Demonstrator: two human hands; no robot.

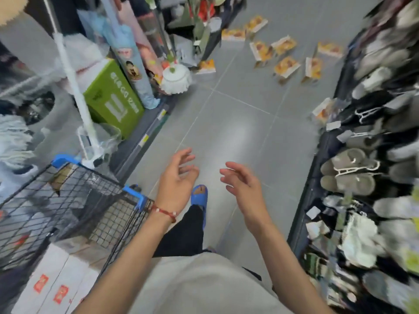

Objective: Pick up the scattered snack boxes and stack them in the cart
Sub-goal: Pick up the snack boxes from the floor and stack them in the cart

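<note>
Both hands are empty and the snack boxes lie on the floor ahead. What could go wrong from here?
1. The snack boxes lie scattered across the aisle; the foot in the blue slipper could tread on one.
2. One box sits apart, beside the slipper rack, and may be overlooked.
3. The cart stands well away from the boxes, so an armful carried by the left hand and right hand might spill.

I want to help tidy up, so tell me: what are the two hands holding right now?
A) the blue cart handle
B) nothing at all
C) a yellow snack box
B: the left hand and right hand hang in the air, fingers loosely spread and empty, while the snack boxes lie on the floor farther up the aisle.
</note>
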